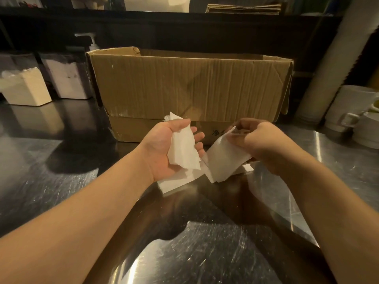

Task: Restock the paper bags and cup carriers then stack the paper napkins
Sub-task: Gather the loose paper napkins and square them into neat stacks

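Observation:
My left hand [162,148] is palm up above the steel counter and grips a small bundle of white paper napkins [183,148], thumb over the top and fingers curled behind it. My right hand [256,140] pinches the upper corner of another white napkin [223,160], which hangs down between the hands. More loose white napkins [176,181] lie flat on the counter beneath both hands. Directly behind the hands stands a large open brown cardboard box [184,85]; its inside is hidden.
The steel counter [205,253] spreads toward me. At the left back stand a wrapped pack of white napkins [24,89] and a tall container [67,78]. White mugs and bowls [356,111] are stacked at the right. A dark shelf with flattened cardboard [244,8] runs behind.

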A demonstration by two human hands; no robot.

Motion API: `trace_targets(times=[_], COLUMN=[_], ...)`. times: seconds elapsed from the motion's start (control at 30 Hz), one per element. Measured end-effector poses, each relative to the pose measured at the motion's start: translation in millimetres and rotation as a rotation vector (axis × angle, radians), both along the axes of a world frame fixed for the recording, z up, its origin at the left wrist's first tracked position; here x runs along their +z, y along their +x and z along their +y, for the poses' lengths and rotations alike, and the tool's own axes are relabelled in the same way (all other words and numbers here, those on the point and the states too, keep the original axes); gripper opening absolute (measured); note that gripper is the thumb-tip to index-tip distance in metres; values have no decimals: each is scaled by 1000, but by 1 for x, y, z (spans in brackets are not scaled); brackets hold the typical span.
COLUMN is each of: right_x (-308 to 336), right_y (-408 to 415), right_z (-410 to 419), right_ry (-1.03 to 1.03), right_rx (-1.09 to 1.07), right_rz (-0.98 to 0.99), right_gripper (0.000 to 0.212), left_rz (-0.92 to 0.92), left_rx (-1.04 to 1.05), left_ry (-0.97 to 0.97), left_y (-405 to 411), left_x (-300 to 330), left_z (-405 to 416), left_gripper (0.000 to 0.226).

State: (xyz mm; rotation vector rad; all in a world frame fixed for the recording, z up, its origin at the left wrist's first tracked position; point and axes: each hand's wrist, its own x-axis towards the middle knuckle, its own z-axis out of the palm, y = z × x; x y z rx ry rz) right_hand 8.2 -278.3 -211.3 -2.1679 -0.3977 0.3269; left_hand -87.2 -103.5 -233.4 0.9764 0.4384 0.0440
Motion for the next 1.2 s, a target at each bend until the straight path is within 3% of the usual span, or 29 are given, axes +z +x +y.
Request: trace_targets(times=[0.1, 0.2, 0.3, 0.37, 0.53, 0.67, 0.73, 0.8, 0.87, 0.97, 1.07, 1.2], right_x=[-8, -13, -14, -15, -14, -8, -1, 8, 14, 9, -1, -8], right_y=[3, 4, 5, 5, 3, 1, -1, -3, -6, -12, -17, -20], right_z=[-2, -7, -8, -6, -5, -7, -12, -21, -27, -21, -8, -1], right_ry=[-116, -25, 18, 25, 77, 246, 385, 519, 548, 595, 575, 559], right_rx=[-13, -18, -22, -19, -27, 6, 98, 299, 509, 640, 550, 467], right_rz=[-203, -374, -446, -434, -448, -454, -283, 8, 149, 92, -92, -157], right_gripper=[13, 5, 13, 14, 13, 20, 14, 23, 27, 16, 18, 22], left_rz=[25, 33, 30, 25, 7, -17, -48, -88, -94, -84, -113, -144], left_rx=[18, 14, 14, 5, -42, -42, -50, -80, -117, -258, -373, -397], left_ry=[7, -6, -31, -28, 1, 9, 3, -5, 8, 66, 122, 96], left_y=[0, 0, 1, 2, 1, 2, 2, 2, 3, 1, -3, -2], left_x=[-1, -1, -1, -2, -3, -4, -4, -5, -7, -7, -6, -9], left_z=[0, 0, -2, -3, 0, 2, 3, 5, 6, 2, -4, -9], left_gripper=[36, 35, 41, 46, 21, 37, 48, 50, 52, 51, 48, 51])
